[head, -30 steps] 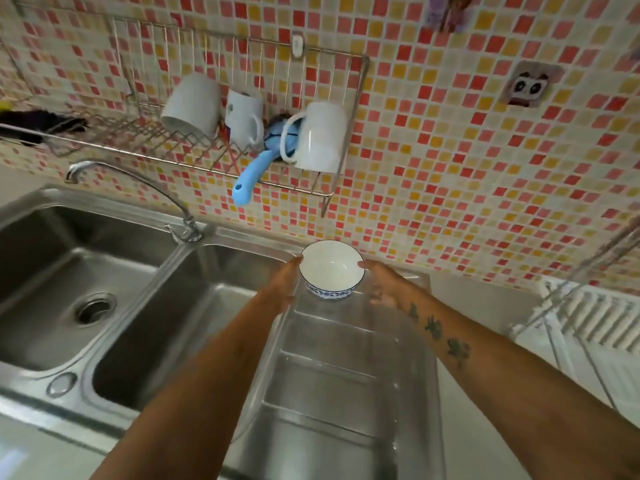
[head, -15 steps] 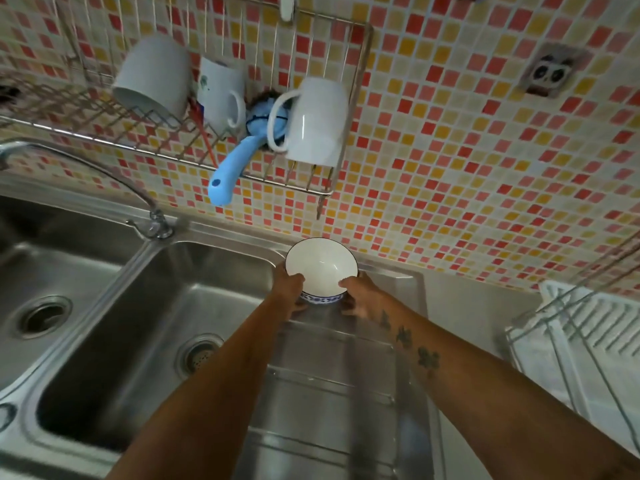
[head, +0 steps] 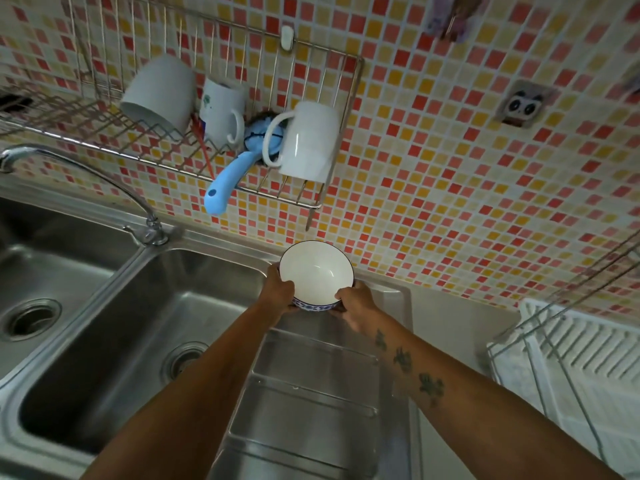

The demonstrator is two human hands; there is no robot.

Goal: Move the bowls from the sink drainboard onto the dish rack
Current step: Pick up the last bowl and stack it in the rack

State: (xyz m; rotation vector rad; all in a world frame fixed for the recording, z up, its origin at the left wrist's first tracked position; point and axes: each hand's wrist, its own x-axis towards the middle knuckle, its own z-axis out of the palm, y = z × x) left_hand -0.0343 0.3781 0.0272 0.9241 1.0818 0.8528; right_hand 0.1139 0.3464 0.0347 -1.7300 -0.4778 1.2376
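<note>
A white bowl (head: 316, 273) with a blue patterned band on its outside is at the far end of the steel drainboard (head: 304, 403), by the tiled wall. My left hand (head: 280, 289) grips its left side and my right hand (head: 356, 306) grips its right side. The bowl tilts a little toward me, its inside showing. A white dish rack (head: 581, 368) with a wire frame stands on the counter at the far right, partly cut off by the frame edge.
A wall-mounted wire rack (head: 214, 147) above the sink holds three white mugs and a blue-handled brush (head: 225, 181). A double steel sink (head: 114, 327) with a curved tap (head: 104, 181) lies to the left of the drainboard.
Both hands closed around the bowl's sides, from just touching it a second ago. The view has shifted closer and to the right, bringing more of the white dish rack into sight.
</note>
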